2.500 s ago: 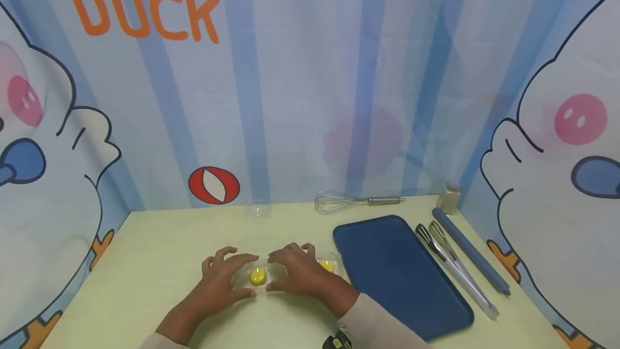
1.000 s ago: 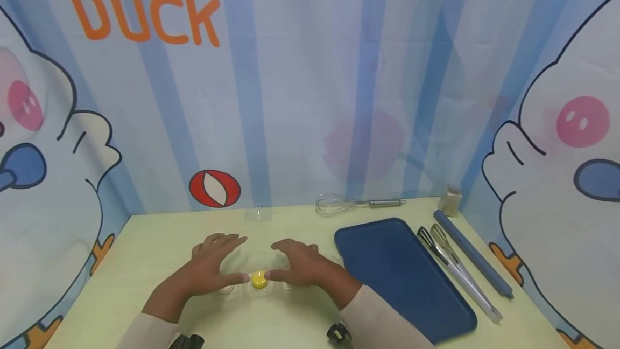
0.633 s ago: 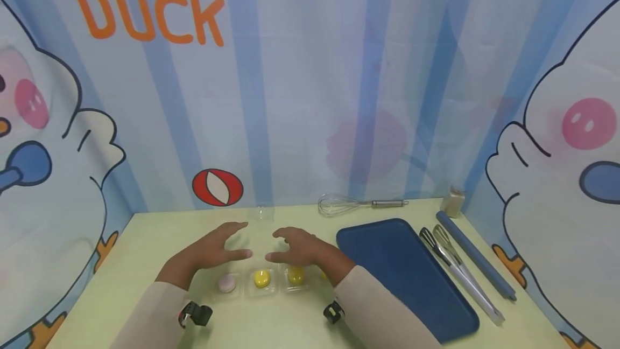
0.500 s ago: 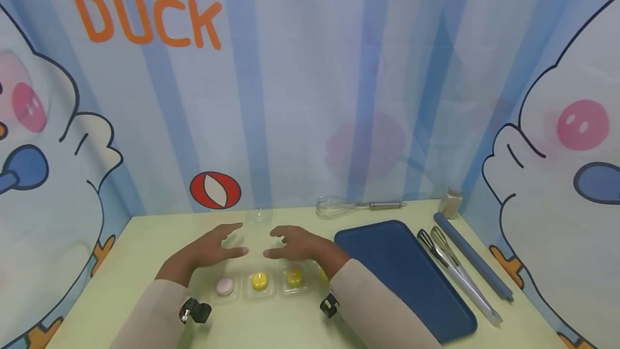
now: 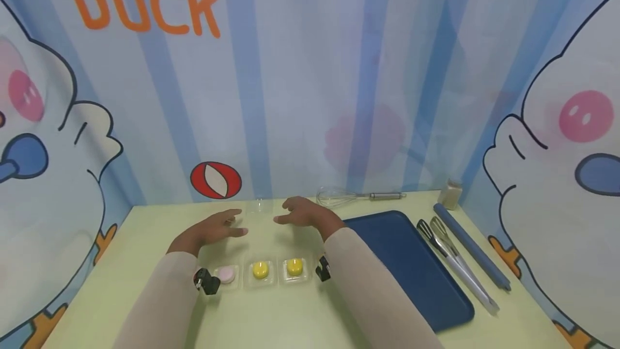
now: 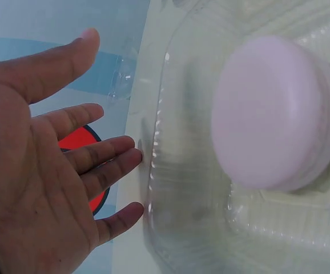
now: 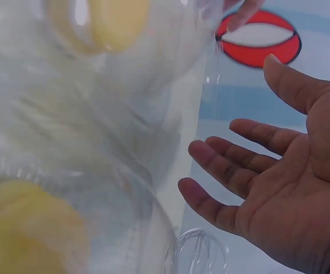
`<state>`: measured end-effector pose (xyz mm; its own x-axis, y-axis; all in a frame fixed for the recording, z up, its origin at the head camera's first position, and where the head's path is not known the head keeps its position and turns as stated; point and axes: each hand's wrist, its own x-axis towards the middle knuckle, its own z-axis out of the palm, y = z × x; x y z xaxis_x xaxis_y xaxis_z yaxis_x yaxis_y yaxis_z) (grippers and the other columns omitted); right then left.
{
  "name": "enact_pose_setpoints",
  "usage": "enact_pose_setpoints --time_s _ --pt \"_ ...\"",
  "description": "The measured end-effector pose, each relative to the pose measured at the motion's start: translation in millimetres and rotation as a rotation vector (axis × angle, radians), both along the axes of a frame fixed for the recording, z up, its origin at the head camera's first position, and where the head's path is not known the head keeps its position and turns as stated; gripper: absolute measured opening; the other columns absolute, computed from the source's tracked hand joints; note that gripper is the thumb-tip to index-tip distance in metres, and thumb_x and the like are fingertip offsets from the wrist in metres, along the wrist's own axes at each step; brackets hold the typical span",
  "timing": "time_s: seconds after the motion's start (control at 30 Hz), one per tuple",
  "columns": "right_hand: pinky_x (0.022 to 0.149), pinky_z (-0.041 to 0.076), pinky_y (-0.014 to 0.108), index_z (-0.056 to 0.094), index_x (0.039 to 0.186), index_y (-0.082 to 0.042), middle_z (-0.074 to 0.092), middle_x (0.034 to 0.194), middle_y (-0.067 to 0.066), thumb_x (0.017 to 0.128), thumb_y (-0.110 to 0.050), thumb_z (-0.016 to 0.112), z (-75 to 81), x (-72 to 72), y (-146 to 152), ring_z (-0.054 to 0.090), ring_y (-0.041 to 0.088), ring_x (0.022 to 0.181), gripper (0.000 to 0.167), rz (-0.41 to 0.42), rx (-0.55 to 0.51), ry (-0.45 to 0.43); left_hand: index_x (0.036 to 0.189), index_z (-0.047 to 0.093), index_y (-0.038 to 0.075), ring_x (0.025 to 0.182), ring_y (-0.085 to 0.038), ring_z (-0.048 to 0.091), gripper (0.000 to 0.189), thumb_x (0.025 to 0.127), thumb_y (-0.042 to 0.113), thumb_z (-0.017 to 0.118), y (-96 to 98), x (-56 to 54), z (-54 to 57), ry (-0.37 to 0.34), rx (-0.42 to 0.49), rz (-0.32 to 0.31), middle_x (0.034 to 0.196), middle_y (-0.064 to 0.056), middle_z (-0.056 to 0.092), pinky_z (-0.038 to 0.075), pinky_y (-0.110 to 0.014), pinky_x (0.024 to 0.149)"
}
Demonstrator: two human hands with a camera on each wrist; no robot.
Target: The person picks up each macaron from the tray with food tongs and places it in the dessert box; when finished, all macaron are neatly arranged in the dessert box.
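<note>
My left hand (image 5: 218, 228) reaches forward over the table, fingers spread and holding nothing. Opposite it, my right hand (image 5: 305, 213) also holds nothing, its fingers loosely extended. Between and beyond them, a small clear plastic piece (image 5: 259, 206) lies by the back edge, touched by neither hand. Nearer me stands a row of clear plastic containers (image 6: 193, 228). One bears a pale pink macaron (image 5: 225, 274), seen large in the left wrist view; two bear a yellow macaron (image 5: 260, 270) and another yellow macaron (image 5: 294, 267). My right forearm covers the place to the right of these.
A dark blue tray (image 5: 411, 268) lies to the right, partly under my right sleeve. Beyond it are tongs (image 5: 457, 263), a grey-blue rod (image 5: 472, 246) and a small jar (image 5: 451, 194). A whisk (image 5: 360, 196) lies along the back edge, before a printed curtain (image 5: 310, 96).
Both hands have drawn apart from around the macaron containers and moved forward towards the back edge. The pink macaron and two yellow ones have come into full view.
</note>
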<state>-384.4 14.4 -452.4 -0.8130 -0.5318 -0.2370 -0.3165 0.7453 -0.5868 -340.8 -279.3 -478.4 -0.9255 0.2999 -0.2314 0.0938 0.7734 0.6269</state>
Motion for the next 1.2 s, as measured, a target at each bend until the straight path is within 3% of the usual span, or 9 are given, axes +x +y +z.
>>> enact_pose_setpoints --time_s 0.23,0.53,0.83,1.2 --pt "0.120 0.051 0.060 0.043 0.166 -0.004 0.039 0.174 0.020 0.110 -0.043 0.064 2.2 -10.7 4.9 0.050 0.044 0.154 0.072 -0.055 -0.072 -0.153 0.171 0.028 0.003 0.158 -0.058 0.035 0.092 0.104 0.051 0.068 3.7 -5.7 3.1 -0.018 -0.027 0.024 0.168 -0.037 0.039 0.033 -0.074 0.127" --pt "0.123 0.046 0.065 0.043 0.167 -0.008 0.040 0.174 0.019 0.110 -0.039 0.066 9.7 -17.5 -4.2 0.047 0.043 0.157 0.069 -0.052 -0.091 -0.250 0.174 0.021 0.007 0.161 -0.056 0.032 0.095 0.104 0.053 0.066 11.3 -13.6 4.9 -0.046 -0.045 0.050 0.171 -0.036 0.035 0.028 -0.075 0.129" --pt "0.121 0.048 0.065 0.042 0.167 -0.007 0.047 0.170 0.022 0.107 -0.042 0.069 10.7 -27.5 -15.2 0.054 0.043 0.152 0.074 -0.009 -0.052 -0.247 0.175 0.018 0.007 0.163 -0.054 0.028 0.094 0.105 0.047 0.067 17.5 -20.7 3.2 -0.073 0.004 0.086 0.174 -0.034 0.030 0.024 -0.075 0.131" --pt "0.122 0.049 0.060 0.041 0.169 -0.017 0.042 0.174 0.014 0.106 -0.040 0.072 11.9 -27.4 -24.9 0.049 0.038 0.156 0.075 -0.050 -0.060 -0.291 0.175 0.016 0.009 0.165 -0.055 0.023 0.095 0.105 0.046 0.067 24.1 -24.0 6.0 -0.078 0.002 0.106 0.176 -0.033 0.027 0.020 -0.077 0.131"
